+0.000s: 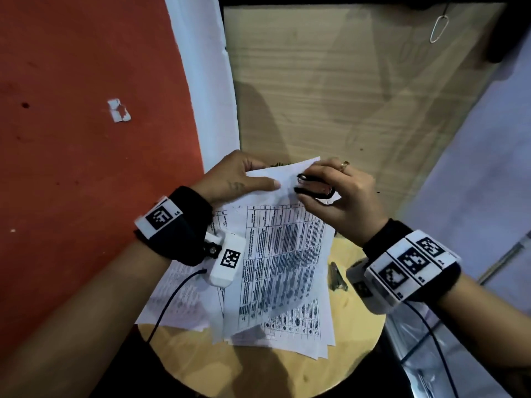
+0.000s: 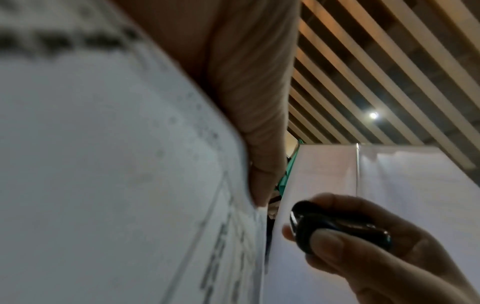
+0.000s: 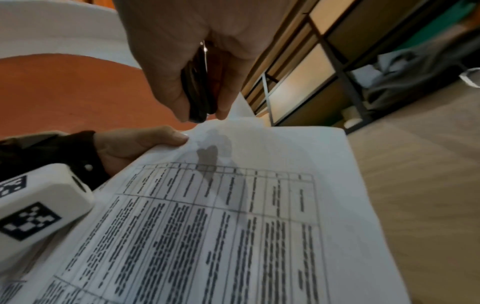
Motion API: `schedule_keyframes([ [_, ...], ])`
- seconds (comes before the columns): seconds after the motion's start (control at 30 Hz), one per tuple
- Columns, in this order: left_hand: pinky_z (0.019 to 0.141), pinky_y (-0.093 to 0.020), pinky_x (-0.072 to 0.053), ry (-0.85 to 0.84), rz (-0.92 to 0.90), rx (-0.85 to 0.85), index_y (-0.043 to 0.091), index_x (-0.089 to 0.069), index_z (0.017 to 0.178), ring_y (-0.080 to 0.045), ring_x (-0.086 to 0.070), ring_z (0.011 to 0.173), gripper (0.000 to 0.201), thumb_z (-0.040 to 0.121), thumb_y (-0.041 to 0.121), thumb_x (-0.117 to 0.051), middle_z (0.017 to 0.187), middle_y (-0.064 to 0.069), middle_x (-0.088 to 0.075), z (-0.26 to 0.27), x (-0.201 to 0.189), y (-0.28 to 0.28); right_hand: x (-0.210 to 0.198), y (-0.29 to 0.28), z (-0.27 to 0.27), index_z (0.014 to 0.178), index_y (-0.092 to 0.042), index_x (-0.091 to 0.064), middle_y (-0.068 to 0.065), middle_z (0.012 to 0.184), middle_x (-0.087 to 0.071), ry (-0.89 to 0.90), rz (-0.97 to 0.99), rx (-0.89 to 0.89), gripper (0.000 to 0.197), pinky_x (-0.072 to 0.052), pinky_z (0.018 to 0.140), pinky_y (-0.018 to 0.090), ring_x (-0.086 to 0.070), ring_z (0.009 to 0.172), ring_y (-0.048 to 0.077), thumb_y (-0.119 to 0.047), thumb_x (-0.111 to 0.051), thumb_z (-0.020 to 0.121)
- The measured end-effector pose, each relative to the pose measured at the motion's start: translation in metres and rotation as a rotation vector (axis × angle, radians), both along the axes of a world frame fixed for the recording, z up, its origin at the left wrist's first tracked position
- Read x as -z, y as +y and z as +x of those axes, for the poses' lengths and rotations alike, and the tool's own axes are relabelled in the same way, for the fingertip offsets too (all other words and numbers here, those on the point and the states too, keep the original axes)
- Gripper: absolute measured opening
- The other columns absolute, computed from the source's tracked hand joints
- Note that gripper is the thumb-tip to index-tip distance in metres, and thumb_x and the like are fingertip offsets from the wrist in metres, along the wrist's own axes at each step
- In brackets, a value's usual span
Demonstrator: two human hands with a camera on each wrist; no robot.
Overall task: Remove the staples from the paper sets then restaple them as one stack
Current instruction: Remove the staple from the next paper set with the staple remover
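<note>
A paper set [image 1: 284, 254] is pinched at its top corner by the left hand [image 1: 235, 179]; a black staple remover [image 1: 314, 188], gripped in the right hand [image 1: 344, 196], is held at that corner. Staple removal seems underway; the claws must be slid under the staple.

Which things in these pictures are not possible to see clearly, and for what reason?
- The staple: hidden in every view by the right hand and the staple remover at the paper set corner.
- The printed text: too blurred to read in all views.
- The left hand fingers: mostly behind the paper in the head view.
- The metal tool on the round table: partly cut off by the right wrist band.
</note>
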State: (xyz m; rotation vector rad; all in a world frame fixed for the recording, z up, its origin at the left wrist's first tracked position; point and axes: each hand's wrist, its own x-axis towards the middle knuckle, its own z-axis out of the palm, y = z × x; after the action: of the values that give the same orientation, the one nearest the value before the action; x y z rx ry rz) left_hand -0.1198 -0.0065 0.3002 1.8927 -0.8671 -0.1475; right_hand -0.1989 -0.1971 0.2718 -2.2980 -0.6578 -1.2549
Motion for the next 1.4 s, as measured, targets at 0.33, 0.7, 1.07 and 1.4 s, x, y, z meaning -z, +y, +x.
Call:
schedule_keyframes([
  [0.33,0.066,-0.023,-0.045,-0.200,0.072,-0.101,0.031,-0.068,0.065,0.002,-0.057,0.063,0.009,0.070,0.036,-0.074,0.068,0.002,-0.071,0.017,0.003,0.025,0.082,-0.020,0.012,0.096,-0.006,-0.068,0.009,0.091,-0.069,0.609,0.706,0.045,0.033,-0.048,0.071,0.008,-0.064,0.078,0.011,-0.002,-0.081,0.066],
  [0.7,0.070,-0.016,-0.053,0.081,0.110,0.147,-0.002,-0.069,0.092,-0.003,-0.065,0.074,0.047,0.065,0.036,-0.074,0.083,0.005,-0.074,0.034,-0.006,0.051,0.080,-0.018,0.027,0.094,-0.009,-0.064,-0.002,0.088,-0.070,1.116,1.033,-0.463,0.052,-0.051,0.057,0.017,-0.067,0.076,0.012,-0.010,-0.077,0.044],
  [1.07,0.085,-0.019,-0.048,0.045,0.098,0.100,-0.001,-0.062,0.105,-0.002,-0.063,0.089,0.030,0.077,0.002,-0.072,0.099,-0.008,-0.069,0.048,0.009,0.050,0.067,-0.023,0.020,0.082,-0.018,-0.074,0.006,0.087,-0.073,1.182,0.933,-0.609,0.049,-0.048,0.049,0.015,-0.068,0.070,0.016,-0.013,-0.086,0.034],
  [1.4,0.049,-0.019,-0.052,0.553,-0.499,-0.178,0.018,-0.060,0.102,-0.002,-0.064,0.059,0.052,0.061,0.041,-0.083,0.075,0.009,-0.068,0.045,0.084,0.083,0.062,-0.027,0.026,0.098,-0.004,-0.064,0.010,0.084,-0.072,0.906,1.370,-0.540,0.092,-0.057,0.060,0.023,-0.071,0.072,0.019,-0.025,-0.096,0.015],
])
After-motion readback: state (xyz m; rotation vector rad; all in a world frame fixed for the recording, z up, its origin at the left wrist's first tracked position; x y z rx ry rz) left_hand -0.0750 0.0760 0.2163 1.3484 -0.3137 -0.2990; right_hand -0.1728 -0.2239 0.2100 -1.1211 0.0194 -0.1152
